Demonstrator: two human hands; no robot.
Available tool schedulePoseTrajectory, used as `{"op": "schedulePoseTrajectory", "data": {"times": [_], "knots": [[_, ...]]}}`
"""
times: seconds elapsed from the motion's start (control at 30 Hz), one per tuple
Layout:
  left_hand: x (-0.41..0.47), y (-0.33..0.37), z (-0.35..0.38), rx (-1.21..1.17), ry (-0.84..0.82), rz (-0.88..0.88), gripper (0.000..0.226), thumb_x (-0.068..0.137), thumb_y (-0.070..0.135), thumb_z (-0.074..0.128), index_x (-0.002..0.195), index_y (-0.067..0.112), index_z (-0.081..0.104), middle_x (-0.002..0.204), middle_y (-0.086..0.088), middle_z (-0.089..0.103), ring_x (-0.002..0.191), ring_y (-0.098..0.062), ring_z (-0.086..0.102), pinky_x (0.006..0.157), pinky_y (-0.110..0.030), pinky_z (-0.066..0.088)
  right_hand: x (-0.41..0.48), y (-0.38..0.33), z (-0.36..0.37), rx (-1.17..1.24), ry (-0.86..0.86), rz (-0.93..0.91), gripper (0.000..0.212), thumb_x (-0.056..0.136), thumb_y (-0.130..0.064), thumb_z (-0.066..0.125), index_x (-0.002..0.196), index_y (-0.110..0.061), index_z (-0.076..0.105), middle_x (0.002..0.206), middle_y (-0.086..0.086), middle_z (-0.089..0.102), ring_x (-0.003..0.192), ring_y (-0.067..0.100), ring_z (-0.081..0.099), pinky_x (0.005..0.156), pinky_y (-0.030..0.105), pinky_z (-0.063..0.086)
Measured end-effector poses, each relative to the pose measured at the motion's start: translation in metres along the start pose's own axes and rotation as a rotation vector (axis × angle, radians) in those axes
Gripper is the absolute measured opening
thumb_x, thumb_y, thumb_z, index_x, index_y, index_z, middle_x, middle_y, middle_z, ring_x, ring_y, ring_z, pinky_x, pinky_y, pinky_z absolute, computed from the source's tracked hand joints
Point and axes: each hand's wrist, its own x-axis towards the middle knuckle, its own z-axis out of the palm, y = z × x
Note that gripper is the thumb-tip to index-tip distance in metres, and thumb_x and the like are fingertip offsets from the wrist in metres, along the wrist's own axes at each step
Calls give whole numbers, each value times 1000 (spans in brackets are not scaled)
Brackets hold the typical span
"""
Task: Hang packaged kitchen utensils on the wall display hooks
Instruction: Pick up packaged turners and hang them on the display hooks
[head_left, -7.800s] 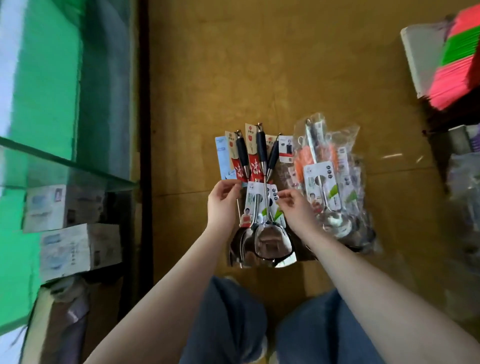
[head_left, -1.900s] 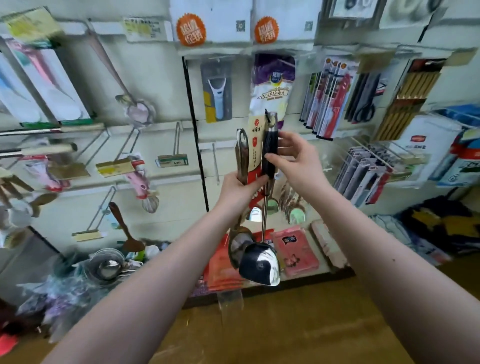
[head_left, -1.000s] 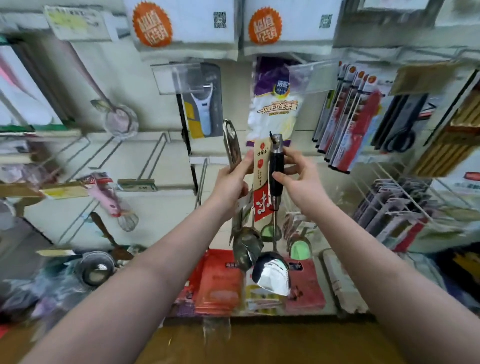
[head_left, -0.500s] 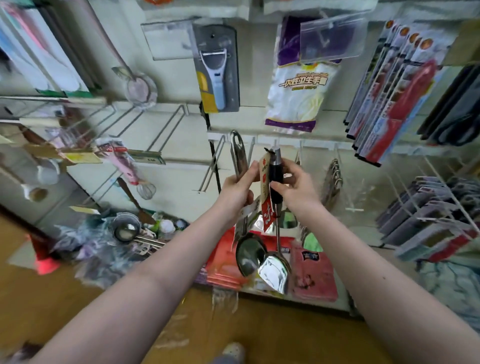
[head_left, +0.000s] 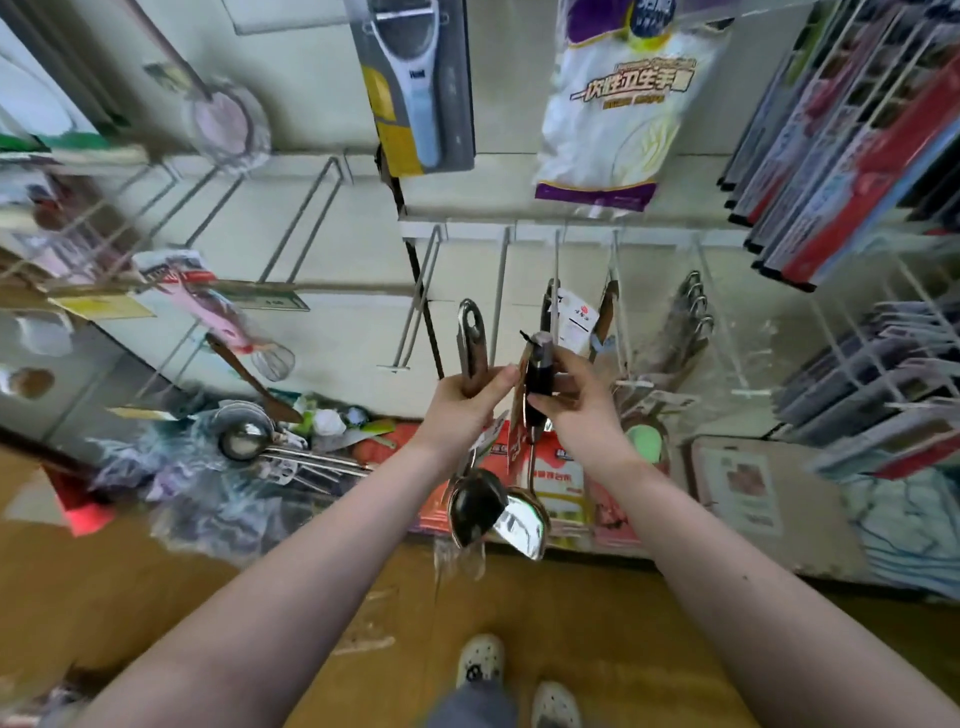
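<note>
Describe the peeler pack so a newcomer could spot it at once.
On the cream wall, look along the top row of hanging goods. The peeler pack hangs just left of the white glove bag. It is the only grey card, with a pale blue handle and a yellow patch.

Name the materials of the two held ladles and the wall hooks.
Left ladle: apparently polished steel throughout, by its mirror shine. Right ladle: same shiny bowl, handle matte black, probably plastic. Wall hooks: thin pale wire, likely metal.
</note>
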Motion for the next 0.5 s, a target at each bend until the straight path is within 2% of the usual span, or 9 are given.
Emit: {"op": "schedulePoseTrajectory", "data": {"times": [0.03, 0.07, 0.1, 0.13, 0.17, 0.2, 0.23, 0.37, 0.5], "knots": [[1, -4, -1, -16, -19, 6, 17, 93, 29, 56, 96, 15, 64, 49, 6, 64, 48, -1, 37, 55, -15, 44, 0, 4, 3, -17, 7, 4, 46, 89, 3, 57, 127, -21, 53, 111, -5, 55, 100, 7, 56, 87, 13, 44], [0, -7, -1, -35, -37, 5, 19, 93, 29, 57, 99, 13, 65, 72, 1, 65, 63, 4, 30, 67, -21, 51, 0, 7, 5, -30, 15, 5, 47, 89, 2, 58, 129, -23, 53, 115, -5, 52, 106, 11, 55, 93, 22, 44], [-1, -10, -3, -62, -52, 4, 24, 91, 32, 59, 101, 13, 67, 88, -1, 54, 84, -4, 27, 78, -31, 52, 0, 10, 7, -42, 19, 2, 48, 88, 2, 58, 129, -24, 53, 115, -7, 49, 108, 13, 54, 96, 26, 44], [-1, -13, -5, -94, -70, 8, 32, 85, 42, 64, 100, 14, 70, 92, 1, 35, 97, -29, 35, 98, -46, 34, 0, 12, 9, -48, 28, -10, 49, 87, 2, 59, 129, -23, 54, 113, -9, 48, 108, 12, 54, 95, 24, 44], [0, -16, -8, -105, -85, 16, 41, 77, 52, 68, 98, 17, 73, 79, 12, 44, 77, -8, 37, 76, -26, 38, 0, 15, 9, -48, 43, -14, 48, 86, 2, 61, 128, -22, 55, 112, -9, 49, 106, 11, 55, 92, 20, 45], [0, -19, -9, -107, -92, 11, 47, 71, 58, 69, 97, 19, 74, 79, 0, 65, 70, -27, 58, 84, -41, 51, 0, 18, 10, -38, 59, -15, 47, 86, 3, 62, 125, -22, 57, 113, -8, 52, 104, 8, 56, 88, 14, 45], [1, -23, -10, -106, -89, 11, 45, 70, 56, 68, 97, 20, 74, 91, -9, 73, 83, -26, 66, 90, -41, 51, -2, 22, 10, -22, 81, -10, 45, 85, 3, 63, 122, -22, 59, 113, -6, 56, 101, 4, 57, 82, 9, 46], [2, -37, -12, -116, -91, 0, 36, 75, 44, 69, 98, 16, 72, 98, -4, 75, 99, -20, 69, 99, -47, 48, -8, 36, 14, 26, 146, 16, 35, 84, 1, 64, 110, -23, 62, 105, -10, 65, 91, -14, 57, 72, 3, 47], [1, -43, -14, -116, -113, -18, 42, 74, 45, 72, 102, 15, 71, 103, -4, 74, 105, -21, 67, 101, -47, 46, -7, 47, 19, 55, 139, 48, 35, 85, 2, 64, 109, -23, 62, 108, -7, 65, 98, -2, 59, 83, 15, 50]]}}
